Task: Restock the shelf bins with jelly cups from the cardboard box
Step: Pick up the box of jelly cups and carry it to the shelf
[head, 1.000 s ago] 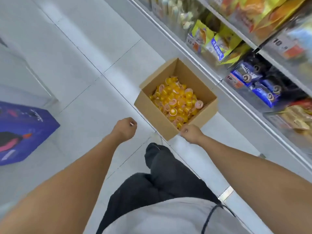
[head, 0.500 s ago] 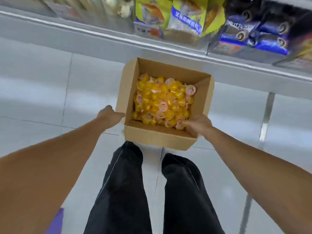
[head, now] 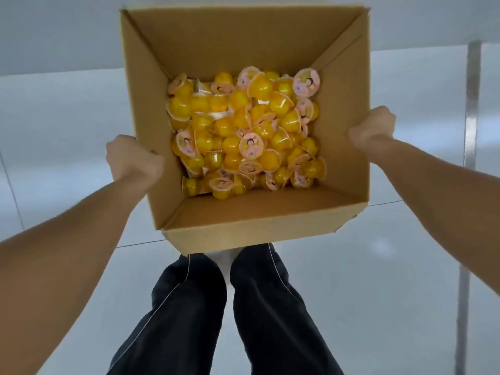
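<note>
Open brown cardboard box (head: 189,77) now gripped at both side walls, apparently lifted off the pale tiled floor (head: 54,117).

Small yellow jelly cups with pink printed lids (head: 243,131) still heap its bottom. Left hand (head: 132,158) and right hand (head: 372,125) each curl fingers over a rim; half a second ago the right reached inside. The shelf has left view, so restocking hasn't begun.

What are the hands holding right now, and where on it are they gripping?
Both hold the cardboard box of jelly cups: the left hand grips its left wall at the rim, the right hand its right wall.
</note>
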